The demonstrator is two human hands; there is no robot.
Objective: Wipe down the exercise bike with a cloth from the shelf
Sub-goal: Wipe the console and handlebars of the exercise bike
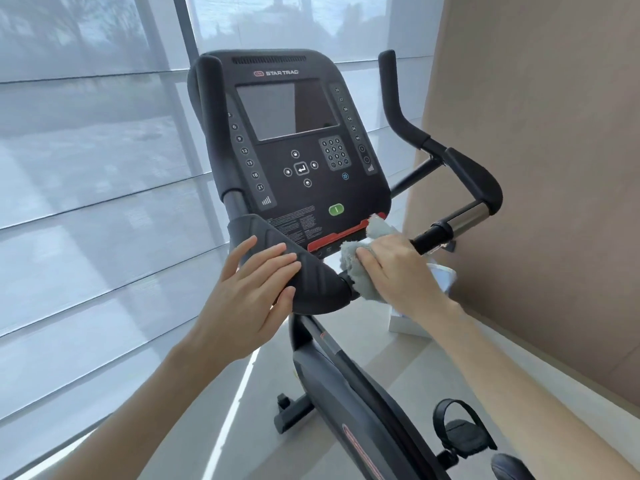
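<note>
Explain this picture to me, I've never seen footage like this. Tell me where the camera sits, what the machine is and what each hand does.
The one picture comes from a camera worn on the person's head, looking forward and down. The machine is an exercise bike: its console with a dark screen faces the camera, and a pedal shows lower right. The left hand rests on a black pad. The right hand holds a grey cloth bunched against the handlebar below the console. Window blinds fill the left, a wall the right.
</note>
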